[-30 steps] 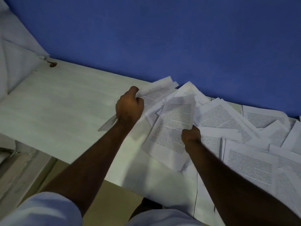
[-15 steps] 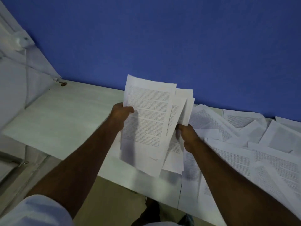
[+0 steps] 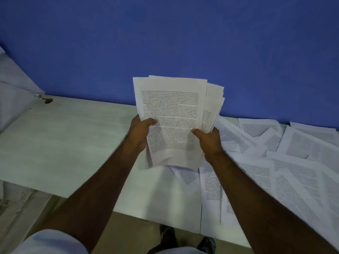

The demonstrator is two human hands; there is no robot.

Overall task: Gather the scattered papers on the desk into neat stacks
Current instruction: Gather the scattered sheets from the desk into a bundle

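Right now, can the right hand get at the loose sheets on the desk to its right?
Probably not yet: the right hand is gripping the held bundle along with the left hand. The loose sheets lie uncovered beside it, so letting go would free the way.

White sheets (image 3: 172,114) carry dense black lines of print; the surface (image 3: 64,143) is pale greenish white; the wall (image 3: 165,43) is solid blue.

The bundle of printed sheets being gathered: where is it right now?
In the head view, the bundle is held upright at centre, between the left hand and right hand, above the desk.
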